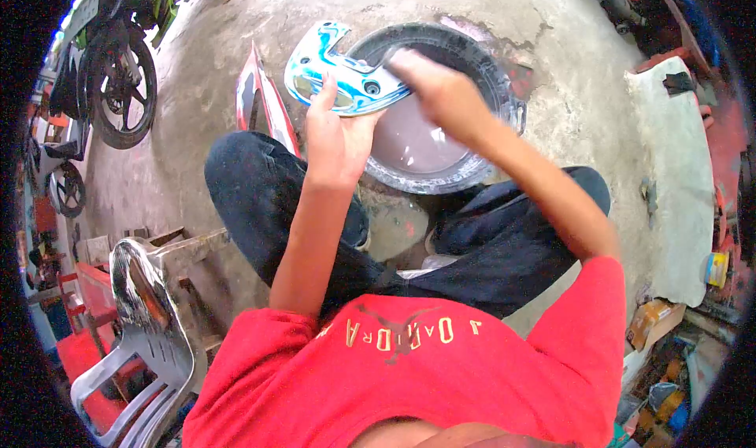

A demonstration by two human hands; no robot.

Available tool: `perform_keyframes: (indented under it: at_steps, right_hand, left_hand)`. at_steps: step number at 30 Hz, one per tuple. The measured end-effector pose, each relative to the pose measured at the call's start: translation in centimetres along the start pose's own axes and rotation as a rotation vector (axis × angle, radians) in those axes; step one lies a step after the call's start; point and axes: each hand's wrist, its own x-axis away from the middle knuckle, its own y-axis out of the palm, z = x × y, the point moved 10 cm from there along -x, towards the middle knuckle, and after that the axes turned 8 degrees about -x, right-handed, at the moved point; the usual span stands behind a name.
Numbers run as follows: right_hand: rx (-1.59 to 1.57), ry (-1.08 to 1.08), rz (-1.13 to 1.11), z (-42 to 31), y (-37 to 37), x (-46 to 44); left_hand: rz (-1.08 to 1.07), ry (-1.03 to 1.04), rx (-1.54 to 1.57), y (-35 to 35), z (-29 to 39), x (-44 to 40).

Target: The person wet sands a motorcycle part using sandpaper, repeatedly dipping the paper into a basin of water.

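Note:
A curved motorcycle body panel [356,87], white with blue streaks and several holes, is held up over the left rim of a round black basin [494,78]. My left hand [335,129] grips its lower edge, with the thumb on the face and the fingers beneath. My right hand [442,94], smeared by motion, is bent closed at the panel's right end. Something greyish shows at its fingertips, too blurred to name. Cloudy grey water [413,137] fills the basin, between my bent legs.
A pointed red and white panel [270,101] lies on the concrete floor to the left. A motorcycle wheel [120,86] stands at upper left, a grey plastic chair [153,346] at lower left. On the right are a pale slab [669,180] and a cardboard box [656,324].

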Motion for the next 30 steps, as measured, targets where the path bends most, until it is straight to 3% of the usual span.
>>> perform_keyframes:
  at_steps: [2, 4, 8, 12, 14, 16, 17, 22, 24, 26, 28, 30]
  right_hand:
    - [-0.027, -0.215, 0.067, -5.3, 1.2, 1.3]
    - [-0.04, -0.29, 0.071, -5.7, 0.9, 1.2]
    - [0.029, 0.156, -0.073, 2.9, 0.2, -0.6]
    - [-0.029, -0.296, 0.041, -7.4, 1.2, 1.6]
    - [-0.006, -0.29, 0.062, -5.9, 0.7, 1.4]
    - [0.013, 0.073, -0.044, 0.3, 0.1, -0.3]
    - [0.065, 0.116, -0.024, 2.1, -0.2, -0.4]
    - [0.039, -0.325, 0.026, -7.6, 1.4, 1.7]
    - [0.02, -0.269, 0.051, -3.6, 0.7, 0.9]
    - [-0.007, 0.065, 0.003, 1.8, -0.7, -0.8]
    - [-0.042, 0.147, -0.049, 1.7, -0.8, -0.8]
    - [0.012, -0.158, 0.038, -3.9, 0.4, 0.3]
  left_hand:
    - [-0.005, 0.055, -0.035, -1.0, -0.1, -0.4]
    - [-0.01, 0.032, -0.034, -1.5, -0.1, -0.5]
    - [0.002, 0.015, 0.012, -0.2, -0.3, 0.5]
    - [-0.069, 0.012, -0.017, -0.3, -0.9, -0.3]
    - [-0.071, 0.005, -0.029, -0.5, -1.0, -0.3]
    - [0.002, -0.012, 0.004, 0.3, -0.6, 0.6]
    - [0.005, -0.022, 0.015, 0.0, -0.7, 0.5]
    - [-0.008, -0.048, -0.065, -1.8, -0.9, -0.7]
    - [0.007, -0.023, -0.039, -1.5, -1.1, -0.6]
    - [0.024, -0.023, 0.015, 0.1, -0.5, 0.5]
    - [0.012, -0.027, -0.014, 0.7, -0.3, 0.6]
    - [0.004, -0.008, -0.023, 0.7, -0.2, 0.7]
